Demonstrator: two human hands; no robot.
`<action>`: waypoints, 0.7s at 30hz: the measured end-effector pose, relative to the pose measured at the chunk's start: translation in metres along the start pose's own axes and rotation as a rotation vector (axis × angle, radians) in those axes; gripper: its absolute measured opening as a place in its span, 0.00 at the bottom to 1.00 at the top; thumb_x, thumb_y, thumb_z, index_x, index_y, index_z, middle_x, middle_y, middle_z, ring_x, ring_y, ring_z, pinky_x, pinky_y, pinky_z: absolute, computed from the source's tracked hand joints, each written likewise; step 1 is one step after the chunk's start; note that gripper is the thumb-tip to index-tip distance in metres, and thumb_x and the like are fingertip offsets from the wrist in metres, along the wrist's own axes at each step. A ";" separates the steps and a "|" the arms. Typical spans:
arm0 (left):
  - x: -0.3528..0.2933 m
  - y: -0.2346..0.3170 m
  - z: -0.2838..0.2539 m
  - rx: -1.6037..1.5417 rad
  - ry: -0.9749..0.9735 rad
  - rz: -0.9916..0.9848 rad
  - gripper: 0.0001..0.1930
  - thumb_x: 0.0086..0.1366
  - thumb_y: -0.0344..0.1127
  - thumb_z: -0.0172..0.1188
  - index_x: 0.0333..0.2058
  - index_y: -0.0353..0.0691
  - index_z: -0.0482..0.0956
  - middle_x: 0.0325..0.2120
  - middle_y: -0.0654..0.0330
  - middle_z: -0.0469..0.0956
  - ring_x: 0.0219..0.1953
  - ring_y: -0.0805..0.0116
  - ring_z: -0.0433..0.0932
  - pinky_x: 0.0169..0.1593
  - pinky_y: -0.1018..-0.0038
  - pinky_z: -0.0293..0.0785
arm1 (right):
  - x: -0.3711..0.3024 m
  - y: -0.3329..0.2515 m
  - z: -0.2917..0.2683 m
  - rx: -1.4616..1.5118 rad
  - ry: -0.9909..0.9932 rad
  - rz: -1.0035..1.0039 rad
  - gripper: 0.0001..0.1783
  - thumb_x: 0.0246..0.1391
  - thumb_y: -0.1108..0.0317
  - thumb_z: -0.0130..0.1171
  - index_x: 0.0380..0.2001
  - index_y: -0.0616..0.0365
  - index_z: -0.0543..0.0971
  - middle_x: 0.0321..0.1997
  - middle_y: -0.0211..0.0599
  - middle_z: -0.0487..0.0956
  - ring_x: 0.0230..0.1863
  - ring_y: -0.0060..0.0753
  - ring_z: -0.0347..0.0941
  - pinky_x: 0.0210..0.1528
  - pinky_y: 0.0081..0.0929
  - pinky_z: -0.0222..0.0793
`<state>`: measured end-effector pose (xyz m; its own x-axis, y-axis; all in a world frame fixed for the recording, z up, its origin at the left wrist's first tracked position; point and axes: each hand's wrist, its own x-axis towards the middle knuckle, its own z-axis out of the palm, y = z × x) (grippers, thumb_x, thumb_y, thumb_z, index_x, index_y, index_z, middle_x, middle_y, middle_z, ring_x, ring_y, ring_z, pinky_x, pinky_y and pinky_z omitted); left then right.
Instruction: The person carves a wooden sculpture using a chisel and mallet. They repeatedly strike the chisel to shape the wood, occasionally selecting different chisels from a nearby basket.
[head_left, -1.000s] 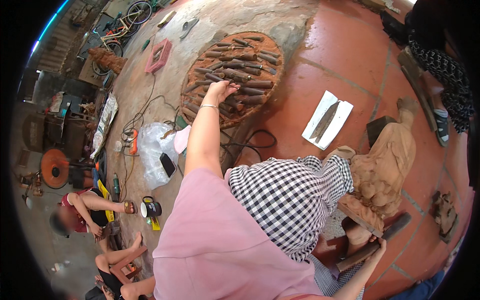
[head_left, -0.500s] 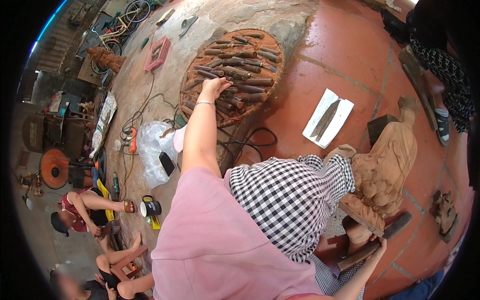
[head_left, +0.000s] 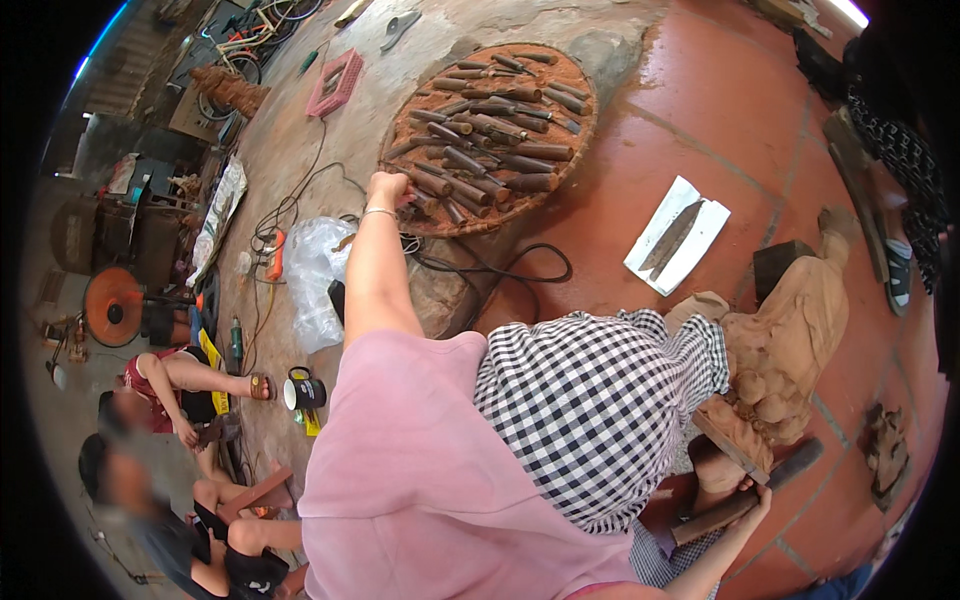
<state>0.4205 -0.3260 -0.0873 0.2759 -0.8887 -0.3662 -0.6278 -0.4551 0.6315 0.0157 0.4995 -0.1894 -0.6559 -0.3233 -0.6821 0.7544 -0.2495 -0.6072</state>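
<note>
Withdrawn toward the tray [head_left: 580,150] edge, left hand [head_left: 388,188] fist hides its contents.

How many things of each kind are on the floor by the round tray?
Round tray of chisels: 1
White paper under a long blade: 1
Carved wooden figure: 1
Black mug: 1
Clear plastic bag: 1
Total: 5

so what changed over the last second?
The left hand drew back from the middle of the round tray of chisels to its near rim, and now looks closed on a tool there; which one is hard to tell. The right hand kept its place on the wooden mallet beside the wood carving. The blade on white paper lies unmoved.
</note>
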 end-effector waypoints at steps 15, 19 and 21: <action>-0.098 0.062 0.065 0.156 -0.296 0.212 0.23 0.57 0.47 0.69 0.35 0.27 0.80 0.24 0.54 0.81 0.21 0.70 0.80 0.22 0.79 0.75 | 0.000 -0.001 0.003 -0.025 0.014 -0.053 0.15 0.53 0.64 0.53 0.39 0.65 0.71 0.30 0.41 0.74 0.32 0.35 0.71 0.40 0.27 0.69; -0.086 0.058 0.087 -0.047 -0.271 0.137 0.21 0.62 0.42 0.62 0.39 0.25 0.75 0.27 0.50 0.81 0.22 0.65 0.81 0.23 0.75 0.81 | -0.003 -0.002 0.008 0.002 0.066 -0.027 0.16 0.53 0.66 0.54 0.41 0.65 0.70 0.30 0.41 0.74 0.31 0.35 0.71 0.38 0.26 0.70; -0.089 0.064 0.080 -0.195 -0.318 0.098 0.19 0.64 0.40 0.59 0.40 0.25 0.74 0.28 0.50 0.81 0.23 0.63 0.82 0.25 0.73 0.84 | -0.003 -0.001 0.007 0.015 0.059 -0.030 0.15 0.52 0.67 0.54 0.41 0.65 0.70 0.30 0.41 0.74 0.31 0.35 0.71 0.38 0.26 0.70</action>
<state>0.2981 -0.2718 -0.0690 -0.0373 -0.8806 -0.4724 -0.4809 -0.3986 0.7810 0.0169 0.4943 -0.1844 -0.6780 -0.2609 -0.6872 0.7346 -0.2719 -0.6216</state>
